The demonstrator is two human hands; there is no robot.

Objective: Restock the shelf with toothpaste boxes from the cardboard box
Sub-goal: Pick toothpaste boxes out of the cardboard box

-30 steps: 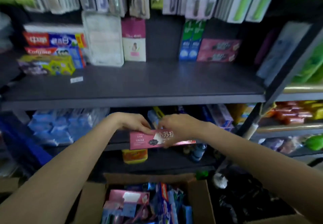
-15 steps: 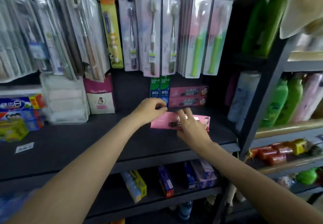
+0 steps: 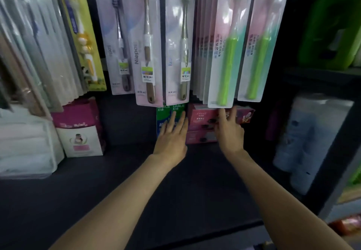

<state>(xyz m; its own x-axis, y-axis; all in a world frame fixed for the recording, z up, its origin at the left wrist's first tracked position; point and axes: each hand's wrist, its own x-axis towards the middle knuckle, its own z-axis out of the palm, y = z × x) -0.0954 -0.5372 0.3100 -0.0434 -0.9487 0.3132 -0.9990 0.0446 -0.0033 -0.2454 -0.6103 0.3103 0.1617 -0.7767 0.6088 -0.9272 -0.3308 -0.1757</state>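
Nearest the camera, two bare forearms reach forward over the dark shelf, whose front part lies bare beneath them. The landmark here is the stack of pink toothpaste boxes lying flat against the back of the shelf. The left hand is just to the left of that stack, fingers straight and spread, its grip holding nothing; the fingertips lie against the upright green toothpaste boxes that stand touching the stack's left end. The right hand is at the front of the stack, fingers extended rather than curled, touching the face of the top pink box; it seems to be pushing or squaring that box, not gripping it. So the task's box is on top of the stack, at the back of the shelf, and looks placed or very nearly so. Above the stack, packs of toothbrushes hang from pegs, their lower ends overlapping the top box's upper edge. Left of the stack, past a gap, stands a pink and white carton, and right of it are pale bottles. As a judgement, this one placement is finishing; the cardboard box is out of view, so how many boxes are left cannot be told, though the shelf has plenty of room.
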